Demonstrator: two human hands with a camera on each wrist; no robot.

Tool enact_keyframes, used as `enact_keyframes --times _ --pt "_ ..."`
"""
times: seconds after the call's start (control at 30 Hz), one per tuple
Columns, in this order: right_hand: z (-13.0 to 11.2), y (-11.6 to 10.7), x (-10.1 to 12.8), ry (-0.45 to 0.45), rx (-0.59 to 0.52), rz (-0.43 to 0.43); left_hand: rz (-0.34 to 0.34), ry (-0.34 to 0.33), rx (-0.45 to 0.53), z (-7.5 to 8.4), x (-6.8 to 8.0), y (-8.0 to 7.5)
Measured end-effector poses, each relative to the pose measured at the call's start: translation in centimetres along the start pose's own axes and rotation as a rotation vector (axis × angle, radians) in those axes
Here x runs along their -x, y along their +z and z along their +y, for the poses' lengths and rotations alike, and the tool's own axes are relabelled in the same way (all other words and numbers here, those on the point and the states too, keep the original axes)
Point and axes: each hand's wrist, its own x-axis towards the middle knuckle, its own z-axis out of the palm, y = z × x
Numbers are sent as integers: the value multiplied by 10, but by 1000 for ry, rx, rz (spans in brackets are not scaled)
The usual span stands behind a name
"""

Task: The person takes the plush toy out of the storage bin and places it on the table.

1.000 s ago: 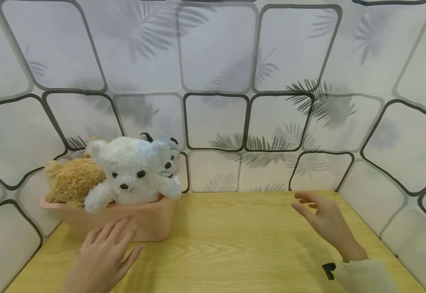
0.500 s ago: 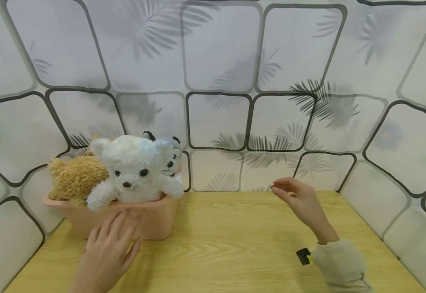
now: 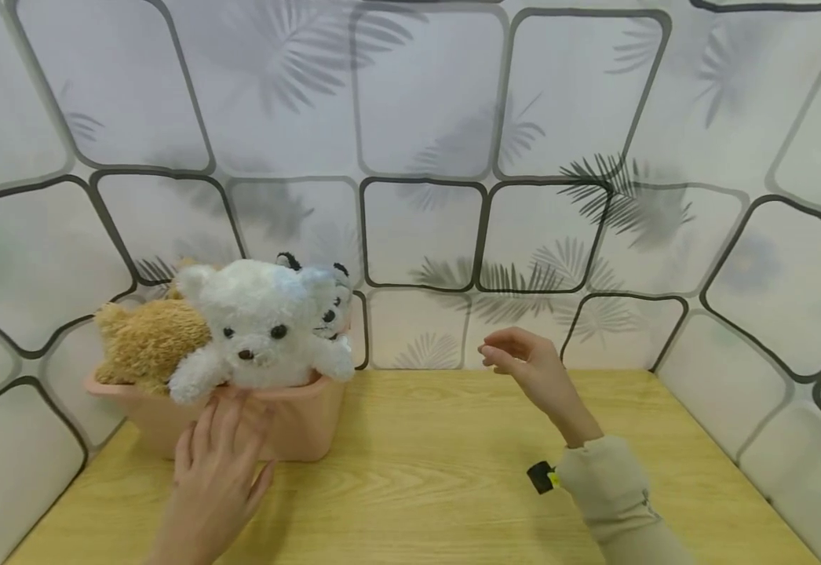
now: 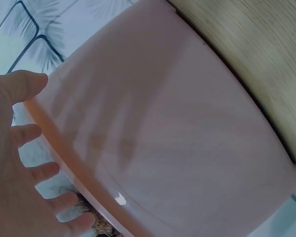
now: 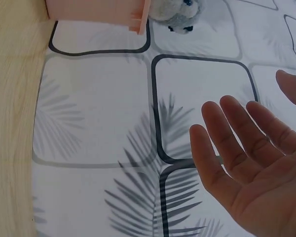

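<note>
A pink plastic tub (image 3: 297,435) stands at the back left of the wooden table (image 3: 439,486). In it sit a white plush bear (image 3: 258,329), a tan plush toy (image 3: 145,341) and a white toy with black ears (image 3: 333,302). My left hand (image 3: 216,463) lies flat against the tub's front wall, its straight fingers (image 4: 27,133) reaching the rim (image 4: 64,158) under the white bear. My right hand (image 3: 527,365) hovers above the table to the right of the tub, fingers loose and holding nothing; its open palm (image 5: 256,168) faces the wall.
Patterned wall panels (image 3: 417,235) with black outlines and leaf prints close in the table at the back and both sides. A small black device (image 3: 541,477) sits at my right wrist beside a cream sleeve (image 3: 615,490).
My left hand slid forward up the tub's front wall to its rim. My right hand moved left and rose, coming nearer the tub.
</note>
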Motion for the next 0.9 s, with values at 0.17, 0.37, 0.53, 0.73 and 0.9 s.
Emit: enact_keyframes --times 0.17,0.37,0.53,0.73,0.9 --pt "1 13 -11 47 -87 -34 29 14 -5 -3 1 3" --pt "-4 36 -24 59 -185 -81 49 18 -5 -7 2 6" --pt "-12 56 -34 32 -243 -123 73 1 0 -8 3 7" --pt "-20 72 -44 44 -309 -142 92 -4 -13 -7 3 11" --pt "-26 86 -50 56 -326 -173 92 -5 -6 -6 1 14"
